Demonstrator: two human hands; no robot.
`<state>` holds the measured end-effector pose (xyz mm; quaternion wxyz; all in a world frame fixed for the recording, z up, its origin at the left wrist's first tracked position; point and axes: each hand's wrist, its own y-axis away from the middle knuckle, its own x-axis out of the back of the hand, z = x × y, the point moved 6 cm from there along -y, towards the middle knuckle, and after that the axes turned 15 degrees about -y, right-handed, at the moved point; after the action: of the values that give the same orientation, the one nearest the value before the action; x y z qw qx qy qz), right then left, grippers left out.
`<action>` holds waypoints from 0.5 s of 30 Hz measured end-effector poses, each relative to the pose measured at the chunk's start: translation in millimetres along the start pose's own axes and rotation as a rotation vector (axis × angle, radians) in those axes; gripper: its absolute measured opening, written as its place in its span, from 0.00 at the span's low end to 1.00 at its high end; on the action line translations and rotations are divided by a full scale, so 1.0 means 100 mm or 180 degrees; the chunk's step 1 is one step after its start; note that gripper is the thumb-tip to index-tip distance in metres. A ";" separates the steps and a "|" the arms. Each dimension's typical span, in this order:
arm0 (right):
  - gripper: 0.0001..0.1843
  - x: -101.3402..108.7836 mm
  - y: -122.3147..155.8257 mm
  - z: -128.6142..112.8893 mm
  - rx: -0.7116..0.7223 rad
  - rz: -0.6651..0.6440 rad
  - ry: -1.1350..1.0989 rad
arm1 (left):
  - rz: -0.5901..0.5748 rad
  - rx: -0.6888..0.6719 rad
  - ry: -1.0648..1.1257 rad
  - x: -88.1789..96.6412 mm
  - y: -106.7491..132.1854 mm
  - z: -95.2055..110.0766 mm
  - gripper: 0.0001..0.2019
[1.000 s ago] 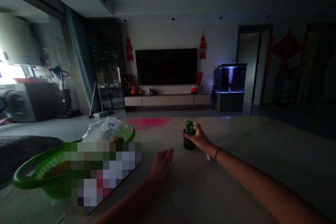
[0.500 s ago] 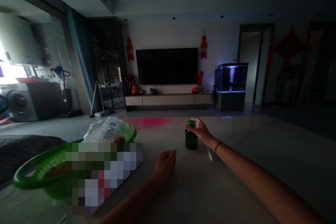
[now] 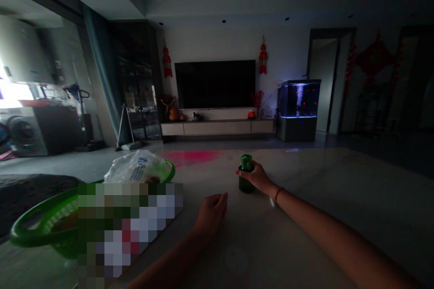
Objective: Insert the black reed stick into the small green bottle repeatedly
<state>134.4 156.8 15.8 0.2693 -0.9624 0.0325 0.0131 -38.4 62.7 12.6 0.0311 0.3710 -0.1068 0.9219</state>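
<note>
A small dark green bottle (image 3: pixel 246 184) with a shiny green cap stands upright on the table. My right hand (image 3: pixel 257 176) is wrapped round its upper body from the right, thumb across the near side, below the cap. A dark band circles my right wrist. My left hand (image 3: pixel 212 211) rests on the table, nearer to me and left of the bottle. Its fingers are curled closed, and nothing shows in them.
On the left of the pale table (image 3: pixel 298 235) stands a green plastic basket (image 3: pixel 37 235) with a white plastic bag (image 3: pixel 135 165) on it. A blurred-out patch covers its right part. A pale short streak (image 3: pixel 272 202) lies by my right wrist. Beyond are a television (image 3: pixel 215 84) and a lit fish tank (image 3: pixel 298 101).
My right hand has slid down from the bottle's cap to its upper body, leaving the cap uncovered. The bottle and my left hand stay in place.
</note>
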 end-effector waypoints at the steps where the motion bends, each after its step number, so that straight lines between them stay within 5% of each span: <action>1: 0.19 0.01 0.00 0.00 -0.0005 0.0051 0.0042 | -0.0012 0.0009 -0.0007 0.00 0.00 0.00 0.25; 6: 0.22 0.07 -0.12 -0.20 -0.0017 0.0270 -0.0122 | 0.0014 0.0077 -0.0008 0.00 -0.01 0.00 0.25; 15: 0.23 0.24 -0.46 -1.04 0.0254 0.0060 -0.0078 | -0.0132 0.0137 0.0581 -0.09 -0.11 -0.03 0.24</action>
<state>162.0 140.4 127.1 0.3076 -0.9504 0.0387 0.0261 -32.5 74.8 5.7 0.0519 0.2881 -0.0760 0.9532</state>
